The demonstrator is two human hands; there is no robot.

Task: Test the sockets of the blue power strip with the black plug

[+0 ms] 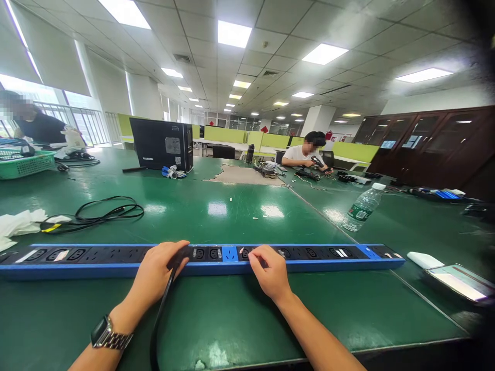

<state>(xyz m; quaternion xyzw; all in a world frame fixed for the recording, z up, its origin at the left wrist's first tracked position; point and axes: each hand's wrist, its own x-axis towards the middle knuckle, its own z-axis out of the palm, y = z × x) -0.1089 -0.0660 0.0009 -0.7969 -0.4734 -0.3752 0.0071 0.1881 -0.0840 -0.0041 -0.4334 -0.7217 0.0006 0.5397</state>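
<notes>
A long blue power strip (216, 267) with a row of black sockets lies across the green table in front of me. My left hand (158, 265) is closed round the black plug of a power cord (158, 324), over the strip left of its middle. From there the cord hangs down toward the near edge. My right hand (270, 270) rests at the strip right of the middle, thumb and finger pinched together. What is between them, if anything, is hidden. Beside those fingertips a small whitish label (242, 251) shows on a socket.
A coiled black cable (110, 211) and white tissue (19, 226) lie at left. Farther back stand a black computer case (160, 144) and a green basket (29, 165). At right are a water bottle (363, 207) and a phone (460, 282). Two other people sit across the table.
</notes>
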